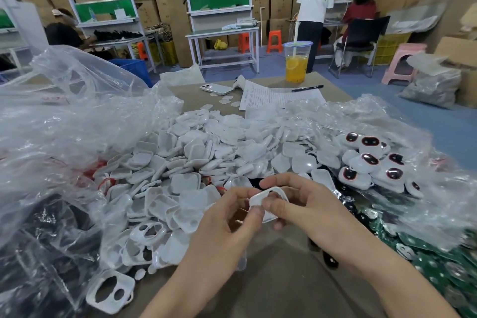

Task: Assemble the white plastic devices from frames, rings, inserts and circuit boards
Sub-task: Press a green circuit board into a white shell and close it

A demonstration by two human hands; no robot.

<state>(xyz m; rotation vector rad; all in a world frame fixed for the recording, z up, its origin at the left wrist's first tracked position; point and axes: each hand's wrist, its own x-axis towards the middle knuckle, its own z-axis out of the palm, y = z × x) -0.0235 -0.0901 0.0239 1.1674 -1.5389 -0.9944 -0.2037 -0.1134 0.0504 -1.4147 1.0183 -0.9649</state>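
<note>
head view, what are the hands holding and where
A white rounded plastic frame, pinched at its rim: left hand on the left edge, right hand on the right.

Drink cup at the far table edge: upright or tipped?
Upright. The drink cup stands on its base on the table, lid on top, its orange liquid lying level.

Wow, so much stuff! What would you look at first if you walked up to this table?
Probably the huge pile of white plastic shells spilling across the middle of the table. Just in front of it, the left hand and right hand pinch one white frame between them. At the right sits a cluster of finished devices with dark, red-rimmed eyes, and a cup of orange drink stands at the far edge.
</note>
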